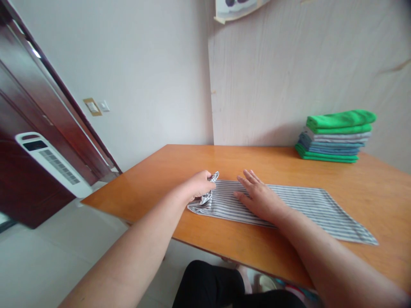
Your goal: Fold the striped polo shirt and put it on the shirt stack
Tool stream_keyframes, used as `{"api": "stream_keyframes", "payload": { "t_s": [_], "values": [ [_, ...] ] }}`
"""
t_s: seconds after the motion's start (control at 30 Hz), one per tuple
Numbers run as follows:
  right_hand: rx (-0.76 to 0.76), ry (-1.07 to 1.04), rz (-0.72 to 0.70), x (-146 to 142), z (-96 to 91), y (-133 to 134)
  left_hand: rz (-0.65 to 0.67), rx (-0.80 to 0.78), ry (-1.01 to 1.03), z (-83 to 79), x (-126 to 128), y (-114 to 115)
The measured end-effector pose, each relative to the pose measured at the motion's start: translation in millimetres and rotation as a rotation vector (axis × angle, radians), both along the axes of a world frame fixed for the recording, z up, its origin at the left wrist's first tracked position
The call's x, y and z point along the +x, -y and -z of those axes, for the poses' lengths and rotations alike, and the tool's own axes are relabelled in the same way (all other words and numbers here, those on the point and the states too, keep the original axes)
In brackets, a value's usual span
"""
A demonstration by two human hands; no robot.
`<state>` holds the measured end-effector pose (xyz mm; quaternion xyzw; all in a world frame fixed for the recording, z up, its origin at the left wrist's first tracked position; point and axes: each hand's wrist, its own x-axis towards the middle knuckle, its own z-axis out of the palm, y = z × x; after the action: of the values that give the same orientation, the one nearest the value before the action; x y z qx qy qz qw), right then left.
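A grey-and-white striped cloth lies as a long flat strip on the wooden table, its right end running to a slanted point. My left hand is closed on the cloth's left end, where the fabric is bunched and a bit of it sticks up past the fingers. Flat on the middle of the strip rests my right hand, fingers spread and pointing away from me. The fingertips of my left hand are partly hidden by the gathered fabric.
A stack of folded cloths, green, blue and pale, stands at the back right of the table. Walls border the table's back. On the floor at left, a white tower appliance stands by a dark red door.
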<state>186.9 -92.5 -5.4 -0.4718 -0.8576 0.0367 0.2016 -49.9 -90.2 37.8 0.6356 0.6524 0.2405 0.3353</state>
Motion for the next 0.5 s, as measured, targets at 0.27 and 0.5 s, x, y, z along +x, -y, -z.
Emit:
{"api": "stream_keyframes", "payload": {
  "t_s": [0.27,0.5],
  "values": [
    [0.040,-0.009,-0.007,0.0,1.5,-0.3,0.046,0.076,-0.265,7.5,7.6,-4.9],
    [0.038,-0.025,-0.009,-0.9,0.4,1.3,0.051,0.127,-0.260,13.1,7.1,-10.2]
  ]
}}
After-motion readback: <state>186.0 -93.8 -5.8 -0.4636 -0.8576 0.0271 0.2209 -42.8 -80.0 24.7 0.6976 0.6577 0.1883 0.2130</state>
